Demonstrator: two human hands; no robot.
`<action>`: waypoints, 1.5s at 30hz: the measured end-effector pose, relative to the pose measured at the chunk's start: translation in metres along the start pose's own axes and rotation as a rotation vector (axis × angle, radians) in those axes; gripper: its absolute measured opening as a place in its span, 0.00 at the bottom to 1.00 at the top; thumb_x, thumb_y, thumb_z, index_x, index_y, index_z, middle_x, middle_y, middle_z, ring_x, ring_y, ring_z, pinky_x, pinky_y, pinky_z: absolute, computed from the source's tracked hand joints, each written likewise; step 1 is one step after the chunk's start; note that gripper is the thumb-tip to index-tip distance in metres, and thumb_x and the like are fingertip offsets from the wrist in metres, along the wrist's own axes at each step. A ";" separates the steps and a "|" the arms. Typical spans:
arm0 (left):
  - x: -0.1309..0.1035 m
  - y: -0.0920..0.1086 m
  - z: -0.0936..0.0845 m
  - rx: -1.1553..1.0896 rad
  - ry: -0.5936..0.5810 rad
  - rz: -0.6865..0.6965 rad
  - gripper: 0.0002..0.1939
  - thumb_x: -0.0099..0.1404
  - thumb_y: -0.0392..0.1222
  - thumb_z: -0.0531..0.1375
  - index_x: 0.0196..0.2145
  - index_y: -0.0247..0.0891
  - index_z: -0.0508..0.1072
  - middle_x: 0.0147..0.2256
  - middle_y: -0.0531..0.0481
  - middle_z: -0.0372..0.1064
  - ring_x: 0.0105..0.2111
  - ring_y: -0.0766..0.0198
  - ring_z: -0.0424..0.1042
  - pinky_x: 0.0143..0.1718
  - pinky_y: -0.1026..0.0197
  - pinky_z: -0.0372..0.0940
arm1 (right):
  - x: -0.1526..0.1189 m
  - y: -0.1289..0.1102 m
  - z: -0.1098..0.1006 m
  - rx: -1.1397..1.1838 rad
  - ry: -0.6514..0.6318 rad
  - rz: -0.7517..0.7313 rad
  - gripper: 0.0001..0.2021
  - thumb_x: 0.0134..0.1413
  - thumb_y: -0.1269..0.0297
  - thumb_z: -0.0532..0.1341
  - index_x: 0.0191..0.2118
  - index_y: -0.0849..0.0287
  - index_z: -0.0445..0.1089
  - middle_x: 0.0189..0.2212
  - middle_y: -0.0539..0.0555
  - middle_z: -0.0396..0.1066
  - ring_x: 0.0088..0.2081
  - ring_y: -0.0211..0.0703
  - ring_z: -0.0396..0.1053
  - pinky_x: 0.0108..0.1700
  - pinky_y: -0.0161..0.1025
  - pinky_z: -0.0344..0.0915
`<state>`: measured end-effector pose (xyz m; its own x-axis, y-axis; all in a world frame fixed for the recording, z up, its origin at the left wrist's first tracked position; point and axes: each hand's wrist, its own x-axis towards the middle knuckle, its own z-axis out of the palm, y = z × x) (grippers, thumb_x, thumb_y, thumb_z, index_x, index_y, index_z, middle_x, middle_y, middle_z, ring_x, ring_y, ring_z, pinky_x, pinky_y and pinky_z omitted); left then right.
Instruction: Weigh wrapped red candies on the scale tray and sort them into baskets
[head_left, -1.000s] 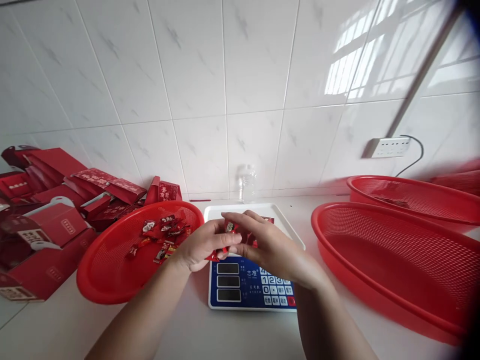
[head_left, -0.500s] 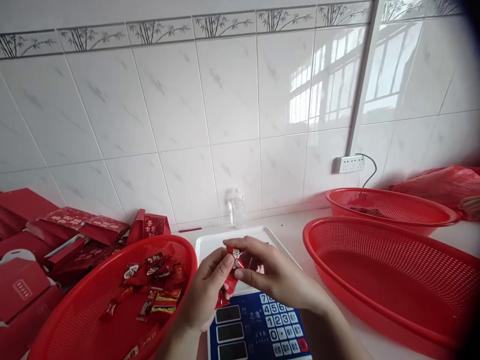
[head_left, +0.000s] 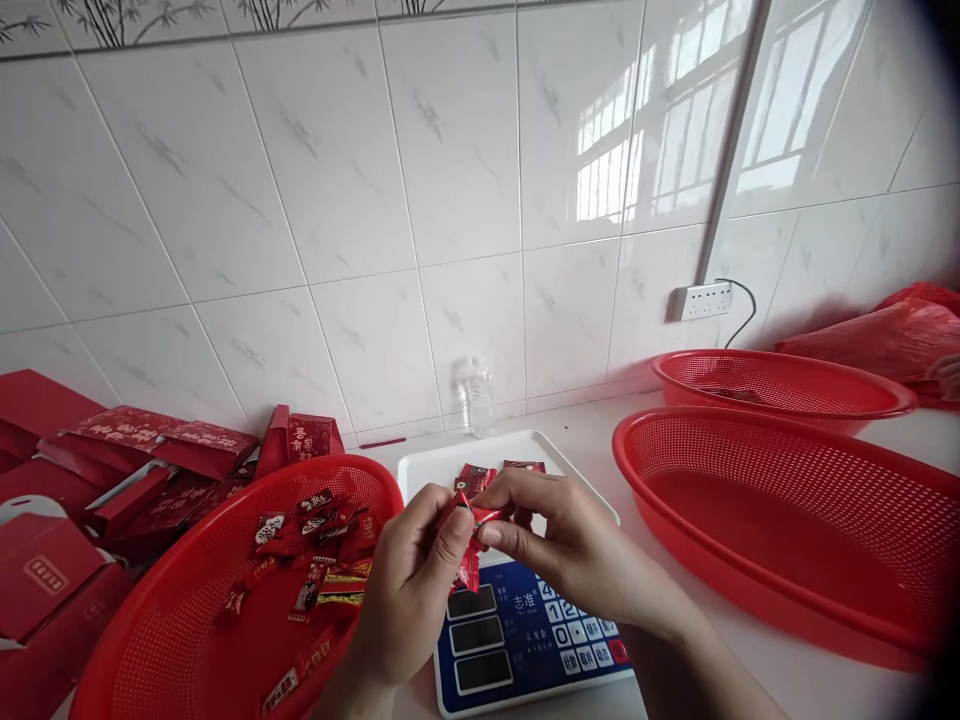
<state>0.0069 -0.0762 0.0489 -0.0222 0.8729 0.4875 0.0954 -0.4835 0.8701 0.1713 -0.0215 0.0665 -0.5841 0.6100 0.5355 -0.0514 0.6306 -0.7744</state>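
My left hand (head_left: 424,570) and my right hand (head_left: 570,540) meet over a digital scale (head_left: 525,635) with a blue keypad. Both have thumb and fingers closed on small red candy packets (head_left: 469,565) between them. Behind the fingers, more red packets (head_left: 474,478) lie on the scale's white tray (head_left: 540,445). Left of my hands, a red basket (head_left: 180,600) holds several wrapped candies (head_left: 319,525), one with yellow stripes.
Red boxes (head_left: 127,430) are piled at the left. Two red baskets (head_left: 750,540) (head_left: 787,370) stand at the right, near a red bag (head_left: 885,335) and another person's hand (head_left: 949,375). A clear bottle (head_left: 477,398) stands by the wall.
The view has tilted down. My hands have shifted slightly relative to the scale, the packet between them has turned, and packets on the white tray now show more fully.
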 end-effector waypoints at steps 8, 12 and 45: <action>-0.005 0.008 -0.002 -0.284 -0.069 -0.138 0.22 0.65 0.55 0.64 0.24 0.39 0.63 0.23 0.57 0.54 0.23 0.70 0.51 0.25 0.67 0.53 | -0.004 -0.002 0.001 0.198 -0.067 0.049 0.23 0.63 0.44 0.58 0.26 0.59 0.64 0.23 0.48 0.62 0.25 0.34 0.57 0.27 0.35 0.55; -0.006 0.009 0.000 -0.514 -0.222 -0.250 0.20 0.63 0.52 0.66 0.25 0.38 0.64 0.20 0.59 0.51 0.21 0.72 0.46 0.22 0.68 0.46 | -0.006 -0.004 -0.001 0.340 -0.110 0.035 0.22 0.62 0.48 0.61 0.24 0.58 0.62 0.21 0.46 0.59 0.24 0.33 0.55 0.25 0.34 0.53; 0.003 0.003 0.001 -0.301 0.223 -0.103 0.19 0.66 0.54 0.63 0.25 0.38 0.71 0.21 0.55 0.60 0.19 0.70 0.56 0.21 0.67 0.54 | 0.006 0.016 -0.020 -0.109 0.197 0.148 0.17 0.61 0.46 0.61 0.37 0.58 0.72 0.27 0.53 0.74 0.28 0.40 0.69 0.29 0.37 0.64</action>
<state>0.0086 -0.0746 0.0527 -0.2356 0.8981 0.3713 -0.2139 -0.4206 0.8817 0.1828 0.0022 0.0640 -0.4090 0.7743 0.4829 0.1163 0.5691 -0.8140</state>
